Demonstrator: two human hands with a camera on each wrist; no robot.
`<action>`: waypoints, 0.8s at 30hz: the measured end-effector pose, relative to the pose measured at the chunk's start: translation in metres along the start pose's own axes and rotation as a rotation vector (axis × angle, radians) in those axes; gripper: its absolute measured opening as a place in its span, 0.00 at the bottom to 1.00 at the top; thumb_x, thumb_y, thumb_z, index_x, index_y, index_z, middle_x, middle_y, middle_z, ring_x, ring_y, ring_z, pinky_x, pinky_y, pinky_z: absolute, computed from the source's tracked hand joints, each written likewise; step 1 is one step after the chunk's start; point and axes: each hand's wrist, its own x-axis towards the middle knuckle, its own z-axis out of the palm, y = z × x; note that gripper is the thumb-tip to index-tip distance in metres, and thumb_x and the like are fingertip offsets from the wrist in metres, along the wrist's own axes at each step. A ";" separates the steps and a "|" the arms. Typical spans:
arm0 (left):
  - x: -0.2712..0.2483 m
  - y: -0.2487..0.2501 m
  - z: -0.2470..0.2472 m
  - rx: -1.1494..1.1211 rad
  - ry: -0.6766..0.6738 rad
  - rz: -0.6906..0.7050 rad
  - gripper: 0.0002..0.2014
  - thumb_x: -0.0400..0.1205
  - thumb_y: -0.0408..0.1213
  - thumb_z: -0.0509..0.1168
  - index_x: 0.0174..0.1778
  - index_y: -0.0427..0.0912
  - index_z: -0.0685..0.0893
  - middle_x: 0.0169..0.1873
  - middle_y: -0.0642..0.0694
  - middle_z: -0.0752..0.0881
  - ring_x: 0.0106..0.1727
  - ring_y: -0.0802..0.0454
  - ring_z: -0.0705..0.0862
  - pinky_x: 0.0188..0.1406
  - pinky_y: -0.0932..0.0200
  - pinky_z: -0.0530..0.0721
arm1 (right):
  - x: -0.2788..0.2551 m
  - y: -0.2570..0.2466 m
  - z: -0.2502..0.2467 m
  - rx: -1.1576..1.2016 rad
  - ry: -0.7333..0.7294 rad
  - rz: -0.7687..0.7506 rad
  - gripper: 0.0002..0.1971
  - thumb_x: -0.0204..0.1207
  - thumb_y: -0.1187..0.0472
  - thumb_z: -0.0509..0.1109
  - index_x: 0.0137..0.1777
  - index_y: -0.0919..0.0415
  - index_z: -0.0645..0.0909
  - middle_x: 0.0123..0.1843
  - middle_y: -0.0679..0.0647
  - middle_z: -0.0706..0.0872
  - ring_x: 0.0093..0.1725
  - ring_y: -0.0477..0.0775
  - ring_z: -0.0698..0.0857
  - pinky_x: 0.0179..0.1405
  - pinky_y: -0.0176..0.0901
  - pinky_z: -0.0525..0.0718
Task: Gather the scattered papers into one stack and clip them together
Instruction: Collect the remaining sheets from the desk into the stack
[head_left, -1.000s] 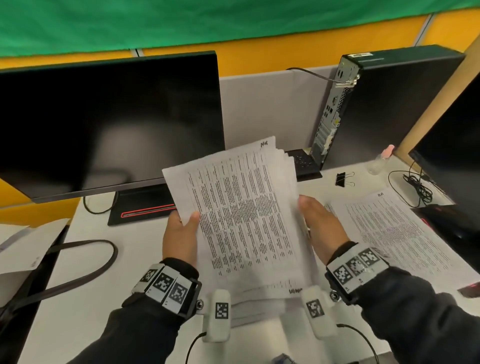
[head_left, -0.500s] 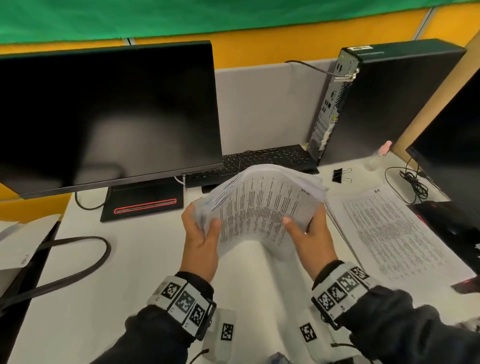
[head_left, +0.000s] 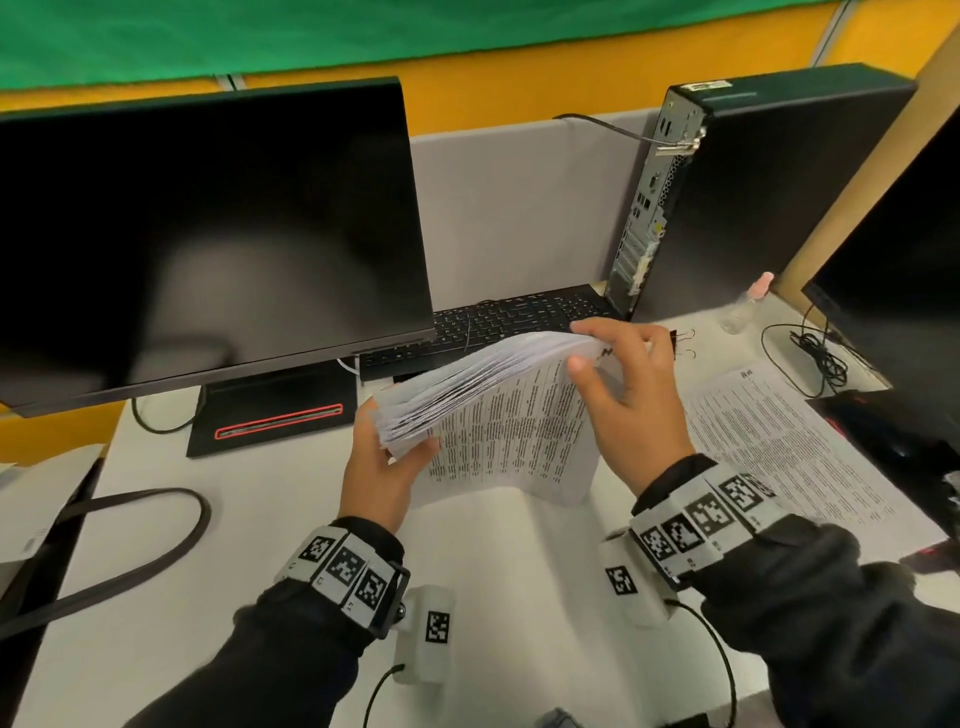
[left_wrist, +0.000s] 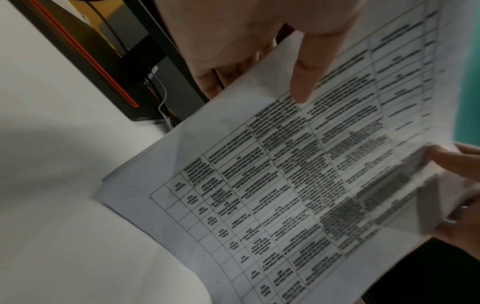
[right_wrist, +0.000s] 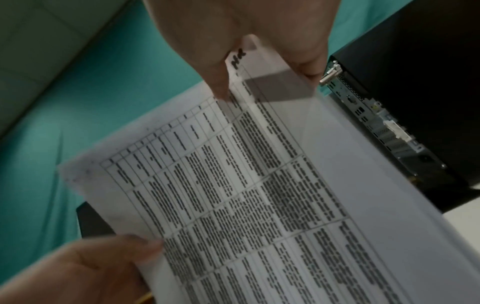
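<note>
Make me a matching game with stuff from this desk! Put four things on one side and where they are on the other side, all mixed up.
Things:
1. stack of papers
2. binder clip
3. printed sheet
4. keyboard

Places:
A. lying flat on the desk, right of the hands
B. under the monitor's edge, behind the stack
C. held up between the left hand and right hand
D. on the desk beside the computer tower, behind the right hand

Pairs: 1-C, 2-D, 3-A, 4-B
</note>
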 end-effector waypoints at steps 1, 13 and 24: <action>0.002 0.000 -0.001 0.017 0.000 0.005 0.25 0.76 0.34 0.70 0.69 0.49 0.75 0.61 0.50 0.85 0.64 0.51 0.82 0.65 0.45 0.80 | 0.000 0.002 0.000 0.002 0.001 0.016 0.13 0.78 0.56 0.65 0.60 0.41 0.75 0.61 0.48 0.67 0.51 0.30 0.72 0.40 0.18 0.74; 0.004 0.009 0.033 -0.147 0.090 -0.002 0.17 0.79 0.28 0.64 0.50 0.60 0.81 0.49 0.58 0.89 0.51 0.62 0.87 0.49 0.61 0.82 | -0.004 0.031 -0.019 0.447 -0.051 0.218 0.23 0.74 0.65 0.71 0.64 0.47 0.66 0.55 0.39 0.81 0.51 0.30 0.84 0.48 0.29 0.85; -0.001 0.001 0.146 -0.205 -0.065 -0.398 0.14 0.77 0.32 0.67 0.57 0.49 0.80 0.56 0.43 0.88 0.54 0.43 0.87 0.58 0.41 0.84 | -0.004 0.115 -0.116 -0.272 -0.381 0.611 0.07 0.82 0.64 0.59 0.58 0.60 0.74 0.54 0.52 0.79 0.59 0.53 0.76 0.58 0.39 0.69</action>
